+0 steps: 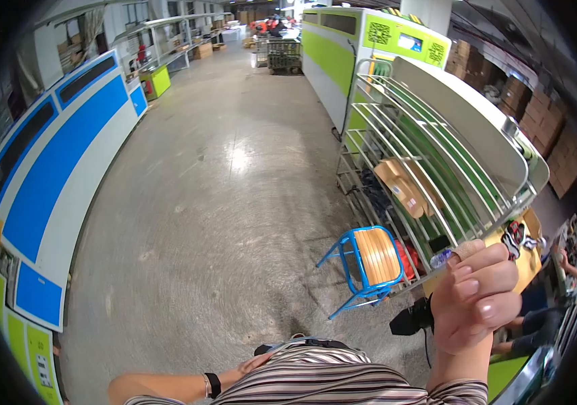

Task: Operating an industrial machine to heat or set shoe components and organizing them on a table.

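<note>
My right hand (474, 293) is raised at the right, palm side toward me, with its fingers curled into a fist. Nothing shows between the fingers. A tan strip like a bandage wraps one finger, and a black strapped device (411, 318) sits at that wrist. My left hand (256, 362) rests against the front of my striped shirt (315, 378), its fingers mostly hidden. A black band (213, 385) circles the left wrist. Just left of the right hand, in the view, stands a blue metal stool (377, 256) with a wooden slatted seat.
Beyond the stool runs a metal rack (423, 145) with brown cardboard (406, 189) on it. A green and white machine (329, 64) stands behind; a blue and white one (59, 169) lines the left. Grey floor (187, 202) lies between. Another person's arm (575, 270) shows far right.
</note>
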Demonstrator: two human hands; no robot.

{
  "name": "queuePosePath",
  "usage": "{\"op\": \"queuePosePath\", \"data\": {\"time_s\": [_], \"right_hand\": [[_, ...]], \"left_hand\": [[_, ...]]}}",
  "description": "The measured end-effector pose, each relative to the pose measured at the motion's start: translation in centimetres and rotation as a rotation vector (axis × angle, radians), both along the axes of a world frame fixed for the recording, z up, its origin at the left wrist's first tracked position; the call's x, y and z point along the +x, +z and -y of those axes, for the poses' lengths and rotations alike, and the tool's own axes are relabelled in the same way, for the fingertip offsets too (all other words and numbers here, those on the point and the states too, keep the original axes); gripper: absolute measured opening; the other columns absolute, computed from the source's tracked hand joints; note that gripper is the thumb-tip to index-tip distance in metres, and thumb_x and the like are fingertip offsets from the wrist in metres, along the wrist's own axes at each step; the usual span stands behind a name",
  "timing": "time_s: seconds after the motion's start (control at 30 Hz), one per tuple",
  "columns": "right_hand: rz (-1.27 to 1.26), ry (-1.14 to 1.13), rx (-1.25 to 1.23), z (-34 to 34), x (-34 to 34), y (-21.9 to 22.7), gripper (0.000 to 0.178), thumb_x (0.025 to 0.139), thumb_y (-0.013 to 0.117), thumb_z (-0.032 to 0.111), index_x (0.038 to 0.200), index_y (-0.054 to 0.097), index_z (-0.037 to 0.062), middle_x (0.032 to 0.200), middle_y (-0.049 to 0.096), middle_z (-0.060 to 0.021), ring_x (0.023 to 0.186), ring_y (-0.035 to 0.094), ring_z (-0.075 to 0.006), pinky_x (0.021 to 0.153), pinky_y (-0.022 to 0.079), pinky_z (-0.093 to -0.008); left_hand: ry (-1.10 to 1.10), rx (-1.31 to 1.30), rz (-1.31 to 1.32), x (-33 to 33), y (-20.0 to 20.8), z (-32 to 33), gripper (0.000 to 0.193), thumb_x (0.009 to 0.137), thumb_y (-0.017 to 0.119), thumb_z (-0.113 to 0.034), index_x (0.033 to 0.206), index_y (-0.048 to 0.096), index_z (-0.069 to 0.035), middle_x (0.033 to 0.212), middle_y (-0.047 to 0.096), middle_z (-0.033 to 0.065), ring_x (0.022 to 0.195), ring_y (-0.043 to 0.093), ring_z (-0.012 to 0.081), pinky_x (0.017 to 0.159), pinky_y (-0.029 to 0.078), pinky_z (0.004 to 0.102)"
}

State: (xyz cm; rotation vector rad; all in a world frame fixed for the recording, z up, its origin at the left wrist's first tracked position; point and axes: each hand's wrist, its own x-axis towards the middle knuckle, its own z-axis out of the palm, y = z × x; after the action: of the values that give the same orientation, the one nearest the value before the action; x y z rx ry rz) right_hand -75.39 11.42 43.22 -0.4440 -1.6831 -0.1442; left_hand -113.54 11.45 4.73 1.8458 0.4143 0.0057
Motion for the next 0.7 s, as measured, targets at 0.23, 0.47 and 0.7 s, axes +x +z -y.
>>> {"op": "queuePosePath", "data": {"time_s": [0.23,0.47,0.7], "right_hand": [[-0.267,0.006,-0.084,2.9,0.2,0.5,0.012,0.099,0.059,0.026,0.109,0.062,0.0197,0.102,0.057,0.0025,0.095,0.052,-0.014,0.082,0.046,-0.0294],[-0.677,0.547,0.019,10.1,3.4,0.0,0.016,0.093,0.06,0.01,0.077,0.061,0.0073,0.078,0.06,-0.0036,0.079,0.058,-0.0175,0.069,0.047,-0.033],[-0.573,0.49,0.01,21.2,7.4,0.1,0.017,0.094,0.057,0.011,0.079,0.062,0.0042,0.081,0.061,-0.0069,0.082,0.059,-0.0195,0.071,0.047,-0.0341]], "left_hand": [[-0.194,0.131,-0.083,0.2,1.5,-4.0,0.084,0.092,0.058,-0.043,0.156,0.01,-0.015,0.16,0.016,0.0145,0.146,0.022,0.0322,0.12,0.021,0.0459],[-0.663,0.176,-0.113,7.7,1.6,-8.4,0.085,0.09,0.06,-0.042,0.156,0.013,-0.016,0.159,0.018,0.0149,0.145,0.024,0.0335,0.119,0.023,0.0468],[-1.168,0.305,-0.025,22.4,1.3,-11.1,0.085,0.089,0.063,-0.042,0.155,0.016,-0.016,0.158,0.02,0.0153,0.144,0.026,0.0349,0.118,0.025,0.0476]]}}
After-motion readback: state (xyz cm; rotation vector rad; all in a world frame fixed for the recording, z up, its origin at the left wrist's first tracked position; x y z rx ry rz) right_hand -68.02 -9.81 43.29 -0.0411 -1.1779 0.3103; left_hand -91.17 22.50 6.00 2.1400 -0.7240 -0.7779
